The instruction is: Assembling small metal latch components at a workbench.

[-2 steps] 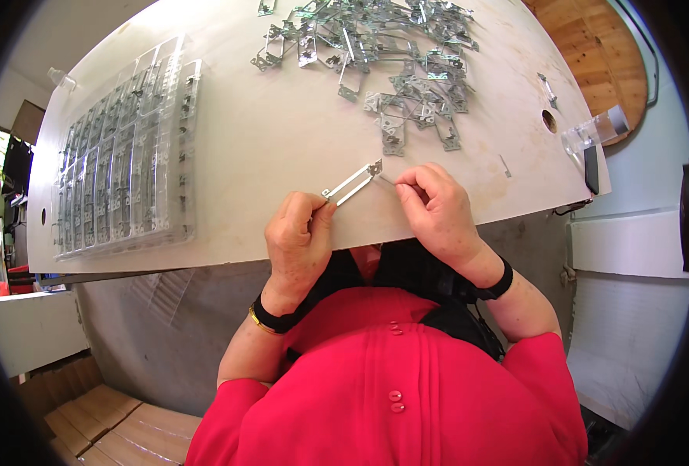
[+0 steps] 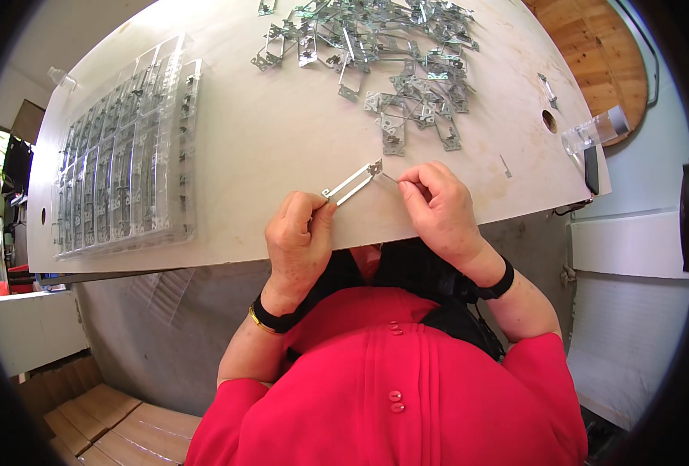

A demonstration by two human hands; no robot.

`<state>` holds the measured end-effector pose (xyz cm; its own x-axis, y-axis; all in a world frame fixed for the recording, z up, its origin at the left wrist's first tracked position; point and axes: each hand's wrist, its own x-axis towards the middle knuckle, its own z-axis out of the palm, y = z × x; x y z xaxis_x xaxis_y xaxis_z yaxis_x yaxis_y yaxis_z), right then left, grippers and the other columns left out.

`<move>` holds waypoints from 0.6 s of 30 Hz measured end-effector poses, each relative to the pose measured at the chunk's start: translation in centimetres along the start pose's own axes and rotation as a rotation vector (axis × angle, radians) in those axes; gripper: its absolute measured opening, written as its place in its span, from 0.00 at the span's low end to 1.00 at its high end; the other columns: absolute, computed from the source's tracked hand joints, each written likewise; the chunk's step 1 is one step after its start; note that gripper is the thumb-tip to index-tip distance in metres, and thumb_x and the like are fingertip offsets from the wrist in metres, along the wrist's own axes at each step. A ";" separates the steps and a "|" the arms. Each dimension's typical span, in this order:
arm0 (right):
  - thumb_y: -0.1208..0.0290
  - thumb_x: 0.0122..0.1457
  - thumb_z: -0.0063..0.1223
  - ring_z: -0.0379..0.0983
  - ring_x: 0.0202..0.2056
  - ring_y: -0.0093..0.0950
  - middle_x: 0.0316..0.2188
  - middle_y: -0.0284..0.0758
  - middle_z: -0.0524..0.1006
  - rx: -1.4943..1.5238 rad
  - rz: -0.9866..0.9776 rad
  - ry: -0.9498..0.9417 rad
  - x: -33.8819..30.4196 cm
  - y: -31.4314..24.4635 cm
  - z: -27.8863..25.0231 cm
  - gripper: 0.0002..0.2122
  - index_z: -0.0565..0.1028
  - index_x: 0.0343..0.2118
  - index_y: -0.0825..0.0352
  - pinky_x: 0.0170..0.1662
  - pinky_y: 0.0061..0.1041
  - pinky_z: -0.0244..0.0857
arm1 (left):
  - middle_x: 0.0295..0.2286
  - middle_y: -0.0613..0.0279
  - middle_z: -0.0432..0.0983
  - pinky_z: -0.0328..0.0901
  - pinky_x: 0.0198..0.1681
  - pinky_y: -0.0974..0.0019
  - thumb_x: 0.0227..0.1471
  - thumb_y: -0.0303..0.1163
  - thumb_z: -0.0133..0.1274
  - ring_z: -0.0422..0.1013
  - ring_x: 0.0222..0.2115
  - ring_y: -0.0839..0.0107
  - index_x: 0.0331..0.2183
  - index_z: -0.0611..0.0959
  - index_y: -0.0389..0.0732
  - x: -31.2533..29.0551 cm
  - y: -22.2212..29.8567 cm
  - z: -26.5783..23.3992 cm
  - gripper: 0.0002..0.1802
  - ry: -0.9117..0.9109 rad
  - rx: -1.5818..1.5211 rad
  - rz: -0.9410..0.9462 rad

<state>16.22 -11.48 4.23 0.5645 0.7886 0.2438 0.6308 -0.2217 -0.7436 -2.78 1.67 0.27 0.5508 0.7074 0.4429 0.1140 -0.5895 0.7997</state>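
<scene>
Between thumb and fingers, my left hand [image 2: 298, 233] pinches the near end of a long, narrow metal bracket [image 2: 352, 185] with two parallel bars. The bracket slants away to the right over the table's front part. My right hand [image 2: 441, 208] is closed in a pinch on a thin metal strip [image 2: 388, 178], whose tip points at the bracket's far end. Whether the tip touches the bracket I cannot tell. Beyond my hands lies a loose heap of similar metal brackets [image 2: 414, 78].
A clear plastic tray [image 2: 190, 155] with rows of metal parts stands at the left. At the right are a small metal strip [image 2: 506, 166], a hole [image 2: 549, 121] in the white table [image 2: 243, 140], another metal part [image 2: 547, 91], and a clear bottle [image 2: 594, 130] lying near the edge.
My right hand has shifted very slightly to the right. My left hand and the bracket have stayed in place.
</scene>
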 end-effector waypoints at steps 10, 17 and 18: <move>0.76 0.62 0.61 0.77 0.36 0.44 0.32 0.40 0.80 -0.018 0.012 -0.005 0.4 0.3 0.3 0.01 0.80 0.35 0.65 0.42 0.42 0.70 | 0.26 0.61 0.74 0.66 0.30 0.68 0.59 0.17 0.65 0.68 0.25 0.72 0.34 0.79 0.35 0.0 0.1 -0.1 0.09 -0.001 0.011 -0.004; 0.78 0.64 0.61 0.76 0.30 0.34 0.32 0.39 0.79 -0.098 -0.095 0.007 0.6 0.5 0.4 0.01 0.81 0.37 0.69 0.34 0.31 0.70 | 0.26 0.60 0.73 0.66 0.30 0.67 0.59 0.17 0.65 0.68 0.25 0.72 0.33 0.79 0.35 0.1 0.2 -0.1 0.09 -0.001 0.013 -0.012; 0.78 0.64 0.61 0.76 0.30 0.34 0.32 0.39 0.79 -0.098 -0.096 0.007 0.6 0.4 0.4 0.01 0.81 0.37 0.69 0.34 0.31 0.70 | 0.26 0.60 0.73 0.66 0.30 0.67 0.59 0.17 0.65 0.68 0.25 0.72 0.33 0.79 0.35 0.1 0.2 -0.1 0.09 -0.002 0.012 -0.010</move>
<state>16.59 -10.87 3.79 0.5028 0.8049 0.3151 0.7305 -0.2008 -0.6527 -2.82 1.67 0.54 0.5514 0.7122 0.4344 0.1290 -0.5872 0.7991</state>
